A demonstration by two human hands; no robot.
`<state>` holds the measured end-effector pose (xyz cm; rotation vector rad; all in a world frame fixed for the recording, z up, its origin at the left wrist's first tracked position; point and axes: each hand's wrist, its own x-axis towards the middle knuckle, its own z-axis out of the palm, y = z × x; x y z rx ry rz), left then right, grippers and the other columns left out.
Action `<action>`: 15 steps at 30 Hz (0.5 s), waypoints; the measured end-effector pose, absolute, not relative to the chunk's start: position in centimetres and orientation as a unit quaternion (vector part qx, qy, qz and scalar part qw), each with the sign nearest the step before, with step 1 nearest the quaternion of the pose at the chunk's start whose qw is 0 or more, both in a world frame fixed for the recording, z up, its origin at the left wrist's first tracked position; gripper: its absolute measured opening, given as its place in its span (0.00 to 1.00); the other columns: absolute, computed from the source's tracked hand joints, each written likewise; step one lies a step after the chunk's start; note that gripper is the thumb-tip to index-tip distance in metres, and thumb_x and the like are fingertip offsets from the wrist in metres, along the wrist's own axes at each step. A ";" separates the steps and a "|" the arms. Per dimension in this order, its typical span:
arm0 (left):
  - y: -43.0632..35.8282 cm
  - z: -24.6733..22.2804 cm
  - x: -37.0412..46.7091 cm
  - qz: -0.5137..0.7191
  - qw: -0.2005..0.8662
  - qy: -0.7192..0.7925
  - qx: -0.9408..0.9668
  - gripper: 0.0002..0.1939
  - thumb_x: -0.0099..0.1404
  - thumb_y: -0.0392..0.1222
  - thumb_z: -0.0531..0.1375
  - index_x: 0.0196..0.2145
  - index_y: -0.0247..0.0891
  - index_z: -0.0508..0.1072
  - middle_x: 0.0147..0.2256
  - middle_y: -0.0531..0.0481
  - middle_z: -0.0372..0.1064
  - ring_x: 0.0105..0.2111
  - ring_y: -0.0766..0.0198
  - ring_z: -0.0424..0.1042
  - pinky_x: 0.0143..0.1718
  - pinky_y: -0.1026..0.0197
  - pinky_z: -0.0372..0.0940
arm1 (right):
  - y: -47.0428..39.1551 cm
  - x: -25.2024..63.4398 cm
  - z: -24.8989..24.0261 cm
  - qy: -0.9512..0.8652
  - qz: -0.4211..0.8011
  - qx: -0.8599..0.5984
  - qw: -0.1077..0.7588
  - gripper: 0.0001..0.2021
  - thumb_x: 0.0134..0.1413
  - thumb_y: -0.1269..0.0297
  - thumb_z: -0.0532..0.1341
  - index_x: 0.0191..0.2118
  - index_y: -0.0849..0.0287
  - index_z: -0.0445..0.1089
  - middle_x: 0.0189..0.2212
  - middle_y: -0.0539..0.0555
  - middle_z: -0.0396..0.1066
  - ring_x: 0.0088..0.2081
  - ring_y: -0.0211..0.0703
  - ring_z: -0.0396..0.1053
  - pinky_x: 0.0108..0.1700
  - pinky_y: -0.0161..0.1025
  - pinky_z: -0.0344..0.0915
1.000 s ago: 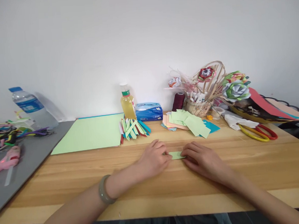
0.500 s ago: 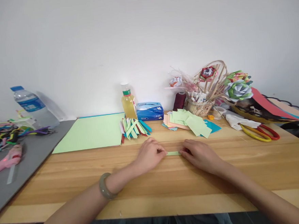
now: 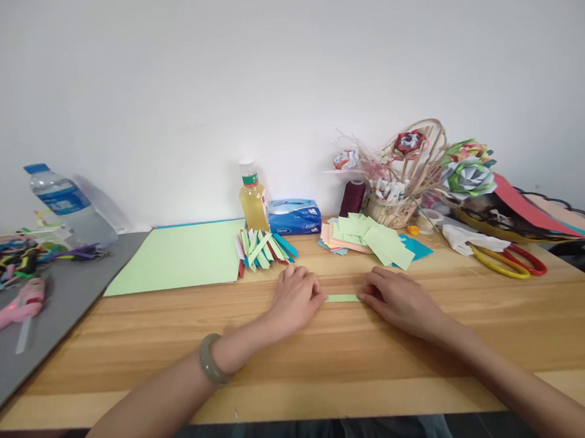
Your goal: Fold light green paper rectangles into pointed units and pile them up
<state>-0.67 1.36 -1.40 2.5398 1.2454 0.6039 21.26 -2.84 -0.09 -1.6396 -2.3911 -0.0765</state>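
Observation:
A narrow light-green paper strip (image 3: pixel 343 298) lies level just above or on the wooden table, stretched between my two hands. My left hand (image 3: pixel 295 300) pinches its left end between thumb and fingers; a greenish bangle circles that wrist. At the other end, my right hand (image 3: pixel 398 300) has its thumb and fingers closed on the strip. The strip's ends are hidden under my fingertips. Beyond my left hand is a heap of folded coloured paper strips (image 3: pixel 262 249). Behind my right hand lie loose light-green paper squares (image 3: pixel 387 243).
Large green paper sheets (image 3: pixel 175 259) lie to the left, near a grey mat (image 3: pixel 72 298) with a pink glue gun (image 3: pixel 21 308). A drink bottle (image 3: pixel 254 205) and a tissue pack (image 3: pixel 295 217) stand by the wall. Scissors (image 3: pixel 506 262) and a flower basket (image 3: pixel 392 211) are at right.
My right hand has shifted slightly to the right along the strip, so more of the green paper shows between my hands. My left hand stays at about the same spot.

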 end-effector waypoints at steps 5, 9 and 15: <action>1.4 -1.7 -0.4 0.227 0.068 0.310 0.921 0.09 0.63 0.33 0.57 0.37 0.44 0.75 0.35 0.50 0.66 0.42 0.59 0.58 0.45 0.53 0.55 | -3.7 20.2 0.2 -0.889 -0.066 -0.434 0.133 0.10 0.57 0.74 0.53 0.39 0.58 0.69 0.34 0.55 0.69 0.37 0.45 0.64 0.42 0.43 0.58; 1.4 -1.7 -0.7 0.193 -0.004 0.256 0.947 0.08 0.64 0.39 0.58 0.39 0.49 0.75 0.33 0.53 0.67 0.42 0.59 0.58 0.50 0.47 0.49 | -4.7 19.5 0.9 -0.911 -0.079 -0.397 0.075 0.10 0.56 0.74 0.56 0.43 0.61 0.69 0.34 0.55 0.69 0.36 0.46 0.63 0.40 0.43 0.60; 1.3 -1.4 -2.7 0.162 -0.060 0.242 0.955 0.06 0.66 0.39 0.55 0.36 0.42 0.72 0.33 0.54 0.68 0.43 0.61 0.60 0.51 0.50 0.50 | -5.4 20.9 0.6 -0.900 -0.096 -0.417 0.082 0.11 0.58 0.74 0.53 0.42 0.62 0.69 0.36 0.59 0.70 0.39 0.49 0.66 0.41 0.46 0.63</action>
